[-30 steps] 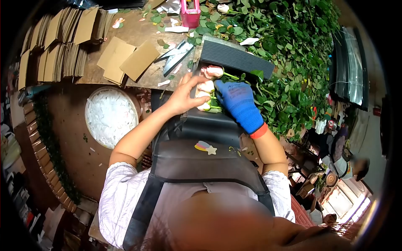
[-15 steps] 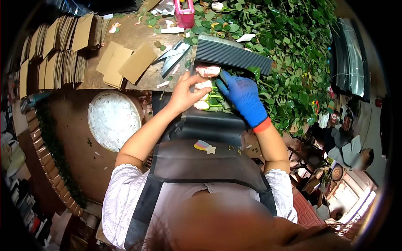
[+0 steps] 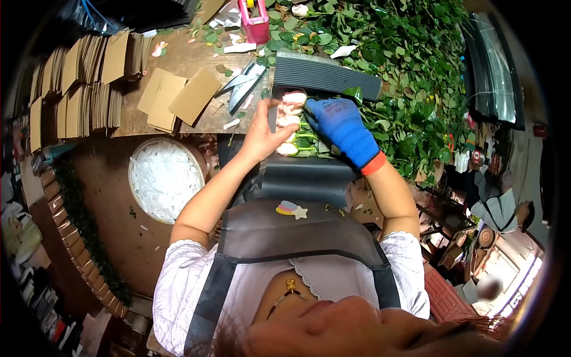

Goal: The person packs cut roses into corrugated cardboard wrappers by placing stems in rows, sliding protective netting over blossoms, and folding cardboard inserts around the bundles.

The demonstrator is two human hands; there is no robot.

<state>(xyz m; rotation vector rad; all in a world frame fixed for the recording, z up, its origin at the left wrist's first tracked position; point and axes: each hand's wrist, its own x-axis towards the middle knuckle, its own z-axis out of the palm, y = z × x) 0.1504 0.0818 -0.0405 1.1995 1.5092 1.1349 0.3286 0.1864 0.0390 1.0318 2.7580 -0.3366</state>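
Observation:
Pale pink roses (image 3: pixel 288 121) lie in a short column in front of me, heads to the left and green stems to the right. Bare and with thumb and fingers spread, my left hand (image 3: pixel 262 132) rests against the left side of the heads, its thumb touching one of the lower blooms. My right hand (image 3: pixel 340 124), in a blue knitted glove with an orange cuff, curls its fingers over the stem just right of the uppermost rose. The glove hides most of the stems. Behind the flowers stands a grey ribbed board (image 3: pixel 326 76).
Leafy rose stems (image 3: pixel 404 77) heap up on the right. To the left are loose cardboard pieces (image 3: pixel 176 98), stacked cardboard (image 3: pixel 89 89), a metal tool (image 3: pixel 245 86) and a pink tape dispenser (image 3: pixel 256 27). A tub of white scraps (image 3: pixel 166 181) stands below the table's left edge.
The uppermost rose head sits closer to the others, and my gloved fingers have shifted slightly left and down with it. My left hand stays beside the heads. The whole view has tilted slightly.

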